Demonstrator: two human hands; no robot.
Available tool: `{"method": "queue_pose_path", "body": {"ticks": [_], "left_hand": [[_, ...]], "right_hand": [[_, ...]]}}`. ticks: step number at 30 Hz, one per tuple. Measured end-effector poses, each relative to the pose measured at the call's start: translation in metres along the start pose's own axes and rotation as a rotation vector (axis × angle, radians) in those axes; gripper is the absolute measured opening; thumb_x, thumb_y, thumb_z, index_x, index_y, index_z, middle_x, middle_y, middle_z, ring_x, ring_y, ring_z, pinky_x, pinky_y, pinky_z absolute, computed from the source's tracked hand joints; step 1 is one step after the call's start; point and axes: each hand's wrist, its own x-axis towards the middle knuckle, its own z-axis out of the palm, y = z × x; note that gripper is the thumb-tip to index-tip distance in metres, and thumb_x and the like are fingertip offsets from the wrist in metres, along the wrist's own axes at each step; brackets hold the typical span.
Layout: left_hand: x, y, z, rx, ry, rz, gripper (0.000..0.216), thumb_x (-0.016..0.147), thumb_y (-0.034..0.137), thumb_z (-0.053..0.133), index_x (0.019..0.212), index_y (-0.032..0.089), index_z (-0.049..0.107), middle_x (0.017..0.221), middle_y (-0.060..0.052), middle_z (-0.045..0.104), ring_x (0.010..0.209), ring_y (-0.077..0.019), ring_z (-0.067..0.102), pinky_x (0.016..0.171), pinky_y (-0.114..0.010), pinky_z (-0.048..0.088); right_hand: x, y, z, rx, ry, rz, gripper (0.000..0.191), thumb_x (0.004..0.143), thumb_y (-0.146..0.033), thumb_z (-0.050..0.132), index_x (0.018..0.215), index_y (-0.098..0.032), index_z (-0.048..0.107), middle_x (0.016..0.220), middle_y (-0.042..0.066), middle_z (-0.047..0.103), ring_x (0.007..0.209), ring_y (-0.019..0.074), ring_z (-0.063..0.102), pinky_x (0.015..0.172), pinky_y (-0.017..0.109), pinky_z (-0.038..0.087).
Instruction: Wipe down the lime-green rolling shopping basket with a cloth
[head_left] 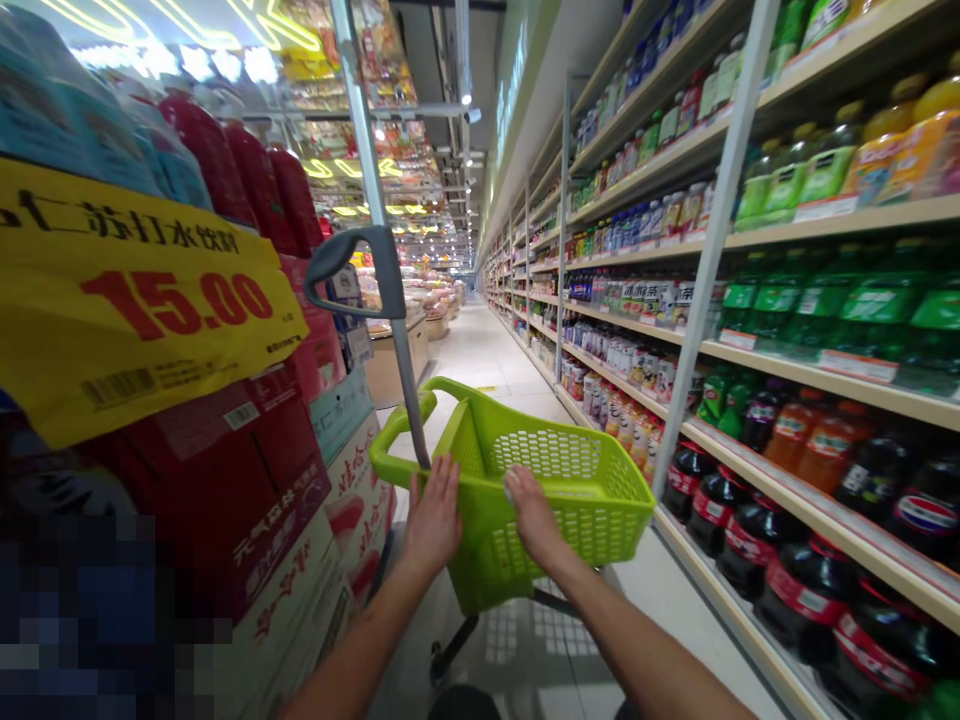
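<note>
- Far left: a yellow price sign point(150, 300) reading 15.00 hangs in front of a stacked display. Blue bottles point(82, 120) and red bottles point(206, 150) stand above it; printed cartons point(262, 490) are stacked below it.
- Left of centre: a metal pole point(371, 140) with a grey handle loop point(352, 270) slants down to the rear of the green basket cart; its lower end is partly hidden.
- Left hand point(435, 515): positioned beside the foot of the pole. Fingers extended and close together, laid against the near side of the cart at the rim; not clamped.
- Centre: the green basket cart point(487, 560) stands on the floor point(675, 600), in the aisle between the cartons and the lower front edge of the shelf unit. A leg with a wheel shows below it.
- Right hand point(536, 515): fingers bent, located at the near rim of the cart, apart from the left hand. Whether it is clamped on the rim cannot be told.
- Right: the shelf unit point(705, 290) carries green bottles point(817, 300) at mid-height, orange bottles point(832, 440) lower, and dark bottles with red labels point(802, 590) along the bottom.
</note>
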Motion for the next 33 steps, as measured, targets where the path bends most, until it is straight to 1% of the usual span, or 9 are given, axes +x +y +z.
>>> {"method": "queue_pose_path", "body": {"ticks": [4, 10, 12, 15, 17, 23, 25, 29, 33], "left_hand": [[0.007, 0.016, 0.011, 0.01, -0.129, 0.041, 0.06, 0.071, 0.014, 0.037, 0.13, 0.012, 0.037, 0.141, -0.009, 0.031, 0.133, -0.0237, 0.019, 0.107, -0.051, 0.014], [0.011, 0.029, 0.019, 0.003, -0.186, 0.029, 0.061, 0.072, 0.017, 0.036, 0.132, 0.01, 0.032, 0.142, -0.009, 0.027, 0.134, -0.0238, 0.014, 0.107, -0.051, 0.01], [0.013, 0.045, 0.023, -0.027, -0.223, 0.075, 0.059, 0.073, 0.017, 0.035, 0.132, 0.01, 0.033, 0.142, -0.01, 0.028, 0.133, -0.0238, 0.015, 0.107, -0.051, 0.009], [0.015, 0.069, 0.031, -0.06, -0.262, 0.128, 0.06, 0.074, 0.017, 0.034, 0.133, 0.009, 0.031, 0.142, -0.011, 0.026, 0.134, -0.0238, 0.014, 0.107, -0.05, 0.009], [0.013, 0.077, 0.035, -0.068, -0.268, 0.129, 0.061, 0.074, 0.016, 0.033, 0.135, 0.01, 0.026, 0.144, -0.009, 0.022, 0.134, -0.0231, 0.011, 0.107, -0.05, 0.008], [0.005, 0.076, 0.033, -0.139, -0.295, 0.159, 0.064, 0.075, 0.018, 0.034, 0.137, 0.01, 0.019, 0.146, -0.009, 0.017, 0.135, -0.0223, 0.007, 0.108, -0.049, 0.006], [0.007, 0.078, 0.031, -0.156, -0.303, 0.166, 0.062, 0.077, 0.02, 0.032, 0.136, 0.007, 0.019, 0.146, -0.011, 0.017, 0.135, -0.0231, 0.006, 0.107, -0.05, 0.007], [0.014, 0.079, 0.023, -0.152, -0.352, 0.136, 0.063, 0.076, 0.022, 0.033, 0.135, 0.005, 0.021, 0.144, -0.013, 0.021, 0.134, -0.0241, 0.007, 0.107, -0.052, 0.006], [0.014, 0.075, 0.015, -0.156, -0.399, 0.128, 0.069, 0.071, 0.026, 0.042, 0.134, 0.005, 0.023, 0.142, -0.015, 0.026, 0.133, -0.0259, 0.012, 0.106, -0.055, 0.005]], "right_hand": [[0.002, -0.004, 0.006, -0.02, -0.097, -0.118, 0.036, 0.085, -0.014, 0.039, 0.118, -0.021, 0.053, 0.13, 0.006, 0.047, 0.127, 0.0194, 0.032, 0.103, 0.043, 0.031], [-0.047, 0.09, -0.072, -0.23, 0.088, 0.081, 0.047, 0.076, 0.0, 0.032, 0.11, -0.018, 0.058, 0.127, 0.009, 0.049, 0.126, 0.022, 0.032, 0.101, 0.049, 0.031], [-0.046, 0.085, -0.066, -0.227, 0.116, 0.073, 0.05, 0.074, 0.002, 0.032, 0.113, -0.018, 0.057, 0.128, 0.01, 0.049, 0.127, 0.021, 0.032, 0.101, 0.049, 0.031], [-0.034, 0.059, -0.04, -0.174, 0.021, -0.087, 0.049, 0.077, 0.0, 0.034, 0.118, -0.021, 0.053, 0.129, 0.007, 0.048, 0.128, 0.0185, 0.029, 0.101, 0.045, 0.033], [-0.033, 0.057, -0.041, -0.185, -0.024, -0.147, 0.046, 0.078, -0.003, 0.034, 0.116, -0.021, 0.054, 0.129, 0.007, 0.048, 0.127, 0.0183, 0.03, 0.101, 0.044, 0.034], [-0.061, 0.12, -0.107, -0.349, 0.064, 0.091, 0.05, 0.071, 0.0, 0.03, 0.11, -0.017, 0.057, 0.124, 0.011, 0.049, 0.122, 0.0229, 0.038, 0.099, 0.047, 0.034], [-0.055, 0.118, -0.094, -0.336, 0.067, 0.084, 0.047, 0.072, -0.004, 0.032, 0.112, -0.015, 0.055, 0.126, 0.012, 0.047, 0.122, 0.0244, 0.037, 0.099, 0.047, 0.034], [-0.04, 0.073, -0.052, -0.236, -0.089, -0.179, 0.045, 0.076, -0.005, 0.028, 0.112, -0.015, 0.054, 0.127, 0.011, 0.045, 0.125, 0.022, 0.033, 0.101, 0.043, 0.033], [-0.043, 0.094, -0.069, -0.361, -0.125, -0.127, 0.045, 0.077, -0.007, 0.028, 0.11, -0.016, 0.056, 0.12, 0.011, 0.051, 0.118, 0.0233, 0.043, 0.097, 0.042, 0.037]]}}
